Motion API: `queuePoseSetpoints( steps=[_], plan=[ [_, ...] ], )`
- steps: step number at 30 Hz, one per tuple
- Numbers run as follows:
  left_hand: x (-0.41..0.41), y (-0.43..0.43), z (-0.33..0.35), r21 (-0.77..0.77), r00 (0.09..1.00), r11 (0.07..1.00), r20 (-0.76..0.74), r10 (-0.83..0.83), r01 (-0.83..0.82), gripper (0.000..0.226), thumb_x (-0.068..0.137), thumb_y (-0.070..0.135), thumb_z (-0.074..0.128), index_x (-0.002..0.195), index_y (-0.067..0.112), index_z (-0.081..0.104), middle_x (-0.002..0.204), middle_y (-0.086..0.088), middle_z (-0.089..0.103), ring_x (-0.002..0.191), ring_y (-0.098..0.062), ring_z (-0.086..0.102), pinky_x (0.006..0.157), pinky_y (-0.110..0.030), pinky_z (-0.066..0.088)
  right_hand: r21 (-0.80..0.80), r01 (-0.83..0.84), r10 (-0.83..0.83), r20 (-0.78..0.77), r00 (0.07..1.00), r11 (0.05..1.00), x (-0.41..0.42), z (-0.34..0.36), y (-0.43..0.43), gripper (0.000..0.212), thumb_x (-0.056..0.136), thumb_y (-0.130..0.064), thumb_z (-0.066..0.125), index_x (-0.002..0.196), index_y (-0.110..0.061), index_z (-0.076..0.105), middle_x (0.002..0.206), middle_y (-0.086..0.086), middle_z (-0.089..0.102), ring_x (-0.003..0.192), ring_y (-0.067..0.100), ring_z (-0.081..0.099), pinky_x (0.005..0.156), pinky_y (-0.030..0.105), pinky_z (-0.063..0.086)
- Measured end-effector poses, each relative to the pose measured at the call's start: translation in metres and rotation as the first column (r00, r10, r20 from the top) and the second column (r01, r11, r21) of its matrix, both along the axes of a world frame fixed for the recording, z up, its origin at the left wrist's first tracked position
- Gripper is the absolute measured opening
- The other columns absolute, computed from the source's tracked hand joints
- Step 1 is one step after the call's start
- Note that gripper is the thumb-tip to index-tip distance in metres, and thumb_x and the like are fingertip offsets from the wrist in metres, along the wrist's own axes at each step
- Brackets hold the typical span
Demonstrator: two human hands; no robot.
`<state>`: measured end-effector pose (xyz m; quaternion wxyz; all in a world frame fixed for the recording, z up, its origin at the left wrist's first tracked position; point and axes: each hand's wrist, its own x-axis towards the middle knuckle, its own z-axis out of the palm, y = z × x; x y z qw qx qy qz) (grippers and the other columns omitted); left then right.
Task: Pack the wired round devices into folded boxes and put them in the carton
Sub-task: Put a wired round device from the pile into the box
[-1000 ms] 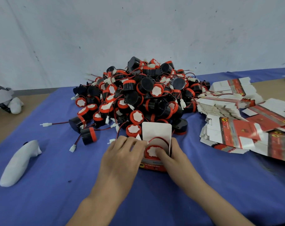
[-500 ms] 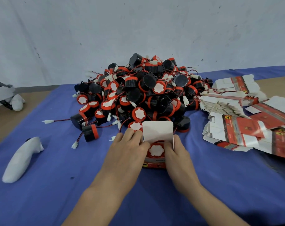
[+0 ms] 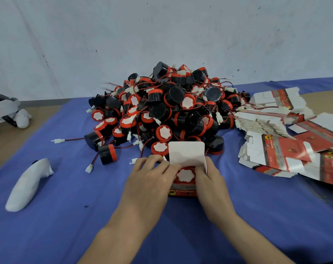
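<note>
Clasping the box (image 3: 182, 191), left hand (image 3: 149, 180) faces right hand (image 3: 209, 181).

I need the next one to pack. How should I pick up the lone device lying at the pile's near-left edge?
Pinch the device across its black barrel from above. It lies on its side at the edge of the pile, barrel exposed. Its wire trails off near-left, so keep fingers off that end.
</note>
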<state>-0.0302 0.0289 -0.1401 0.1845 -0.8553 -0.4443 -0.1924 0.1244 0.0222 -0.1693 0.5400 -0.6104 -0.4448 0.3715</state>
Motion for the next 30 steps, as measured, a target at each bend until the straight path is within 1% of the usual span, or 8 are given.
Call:
queuePoseSetpoints(
  steps=[3, 8, 13, 19, 23, 25, 28, 30],
  plan=[
    [0.0, -0.002, 0.002, 0.021, 1.0, 1.0, -0.014, -0.011, 0.011, 0.064, 0.056, 0.007, 0.091, 0.115, 0.023, 0.07, 0.086, 0.01, 0.07, 0.1, -0.023, 0.066, 0.082, -0.035, 0.051, 0.003, 0.002, -0.002, 0.022, 1.0, 1.0, 0.0, 0.001, -0.001, 0.029, 0.103, -0.016, 0.038, 0.095, -0.032, 0.06, 0.088, -0.014, 0.071, 0.084, 0.013, 0.066, 0.08, 0.049, 0.057],
    [0.0, -0.005, 0.004, 0.011, 0.999, 0.999, -0.042, -0.033, 0.034, 0.073, 0.056, 0.006, 0.091, 0.124, 0.02, 0.068, 0.09, 0.01, 0.071, 0.105, -0.025, 0.067, 0.084, -0.037, 0.053, -0.007, 0.009, -0.009, 0.031, 0.999, 1.0, 0.001, 0.003, 0.0, 0.03, 0.101, -0.014, 0.038, 0.098, -0.031, 0.063, 0.09, -0.009, 0.073, 0.091, 0.022, 0.069, 0.083, 0.053, 0.058],
    [0.002, -0.006, 0.002, 0.013, 0.995, 0.999, -0.1, -0.028, 0.029, 0.077, 0.05, 0.001, 0.086, 0.124, 0.014, 0.07, 0.095, 0.003, 0.076, 0.111, -0.034, 0.067, 0.082, -0.043, 0.057, 0.007, 0.031, -0.031, 0.034, 0.999, 1.0, 0.001, 0.004, 0.002, 0.034, 0.097, -0.006, 0.039, 0.094, -0.028, 0.065, 0.088, -0.009, 0.073, 0.09, 0.02, 0.068, 0.078, 0.045, 0.058],
    [0.002, -0.006, -0.002, 0.048, 0.997, 0.998, -0.066, -0.048, 0.051, 0.055, 0.075, 0.019, 0.082, 0.127, 0.012, 0.066, 0.088, 0.003, 0.077, 0.116, -0.032, 0.064, 0.084, -0.043, 0.056, 0.0, 0.037, -0.037, 0.044, 0.998, 0.999, 0.002, 0.003, 0.002, 0.035, 0.097, -0.006, 0.039, 0.093, -0.028, 0.066, 0.088, -0.01, 0.074, 0.087, 0.018, 0.069, 0.076, 0.043, 0.059],
    [0.002, -0.002, -0.006, 0.139, 0.996, 0.987, 0.014, -0.087, 0.084, 0.037, 0.075, 0.019, 0.083, 0.11, 0.013, 0.073, 0.09, 0.0, 0.076, 0.112, -0.03, 0.062, 0.076, -0.038, 0.058, -0.002, 0.042, -0.042, 0.037, 0.998, 0.999, 0.002, 0.002, 0.003, 0.036, 0.097, -0.006, 0.039, 0.092, -0.029, 0.066, 0.088, -0.012, 0.073, 0.084, 0.013, 0.068, 0.07, 0.033, 0.058],
    [0.001, -0.001, -0.009, 0.14, 0.992, 0.984, 0.039, -0.121, 0.114, 0.034, 0.075, 0.017, 0.084, 0.107, 0.015, 0.072, 0.094, 0.003, 0.074, 0.112, -0.028, 0.064, 0.075, -0.038, 0.058, -0.005, 0.039, -0.039, 0.034, 0.999, 0.999, 0.002, 0.002, 0.002, 0.035, 0.097, -0.006, 0.039, 0.093, -0.029, 0.065, 0.089, -0.012, 0.073, 0.085, 0.013, 0.068, 0.072, 0.035, 0.058],
    [-0.002, -0.001, -0.013, 0.139, 0.986, 0.978, 0.036, -0.162, 0.156, 0.028, 0.083, 0.014, 0.078, 0.11, 0.015, 0.07, 0.098, 0.006, 0.073, 0.115, -0.028, 0.065, 0.082, -0.039, 0.057, -0.006, 0.028, -0.028, 0.028, 0.999, 1.0, 0.002, 0.002, 0.001, 0.033, 0.097, -0.007, 0.039, 0.094, -0.027, 0.064, 0.088, -0.009, 0.072, 0.083, 0.015, 0.066, 0.07, 0.036, 0.057],
    [-0.002, -0.001, -0.012, 0.175, 0.984, 0.971, 0.032, -0.173, 0.165, 0.022, 0.093, 0.02, 0.061, 0.112, 0.016, 0.071, 0.098, 0.004, 0.075, 0.115, -0.028, 0.065, 0.092, -0.043, 0.055, -0.011, 0.027, -0.026, 0.032, 0.999, 1.0, 0.002, 0.001, 0.001, 0.031, 0.099, -0.01, 0.038, 0.092, -0.028, 0.063, 0.086, -0.011, 0.071, 0.081, 0.013, 0.064, 0.064, 0.031, 0.055]
  ],
)
